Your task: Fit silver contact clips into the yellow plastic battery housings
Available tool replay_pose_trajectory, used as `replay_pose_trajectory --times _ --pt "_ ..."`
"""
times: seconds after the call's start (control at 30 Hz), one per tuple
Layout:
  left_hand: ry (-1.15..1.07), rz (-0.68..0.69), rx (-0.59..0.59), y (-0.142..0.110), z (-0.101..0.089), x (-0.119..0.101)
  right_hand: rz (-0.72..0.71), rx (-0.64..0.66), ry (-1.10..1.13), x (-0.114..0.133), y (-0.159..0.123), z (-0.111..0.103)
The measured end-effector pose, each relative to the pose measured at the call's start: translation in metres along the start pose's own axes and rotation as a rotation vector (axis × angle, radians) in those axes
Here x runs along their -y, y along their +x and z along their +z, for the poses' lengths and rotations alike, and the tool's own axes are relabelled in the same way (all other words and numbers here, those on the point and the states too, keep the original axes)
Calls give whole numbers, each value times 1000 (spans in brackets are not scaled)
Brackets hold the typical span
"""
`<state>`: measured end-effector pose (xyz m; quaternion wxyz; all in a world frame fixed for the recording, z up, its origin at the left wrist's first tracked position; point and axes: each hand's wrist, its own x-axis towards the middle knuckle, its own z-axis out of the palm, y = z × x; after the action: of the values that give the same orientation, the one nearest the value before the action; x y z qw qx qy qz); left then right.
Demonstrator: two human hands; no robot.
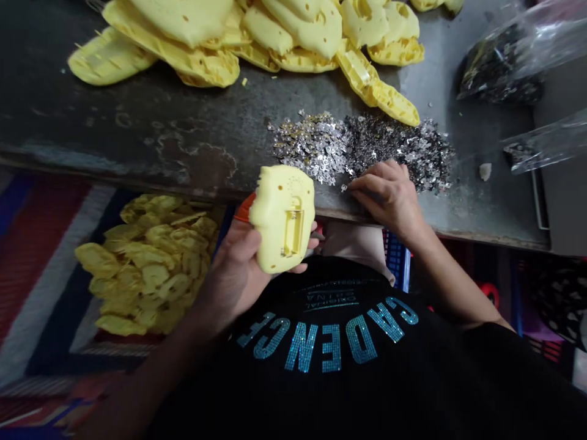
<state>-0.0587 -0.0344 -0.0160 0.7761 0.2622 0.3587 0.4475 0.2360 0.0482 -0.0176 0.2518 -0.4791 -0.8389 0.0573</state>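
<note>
Picking metal bits (321,153) one by one seems best: the left hand (241,260) grasps the yellow shell (273,226) in its fingers, and the bits lie just past the fingers of the right hand (392,195), whose grip I cannot tell.

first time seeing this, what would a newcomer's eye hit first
Probably the pale yellow plastic shell with an open compartment, held in the left hand near the middle of the view. Next, the glittering heap of small metal pieces on the dark worktop, with the right hand at its near edge. Then the sparkly blue lettering across the black shirt.
</note>
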Motion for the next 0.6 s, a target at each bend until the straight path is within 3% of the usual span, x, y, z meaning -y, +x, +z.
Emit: replay_pose_trajectory --times 0.17,0.37,0.43,0.53,0.6 --pt "-1 2 -24 3 1 -1 -48 98 -180 5 6 10" --pt "-59 -74 4 11 11 2 -107 120 -178 2 14 17" --pt "-110 -131 32 12 15 3 -104 68 -15 7 17 13" --pt "-161 -208 69 11 22 5 -46 2 428 23 17 -7" --pt "-173 -220 113 11 26 7 24 35 686 33 14 -24"
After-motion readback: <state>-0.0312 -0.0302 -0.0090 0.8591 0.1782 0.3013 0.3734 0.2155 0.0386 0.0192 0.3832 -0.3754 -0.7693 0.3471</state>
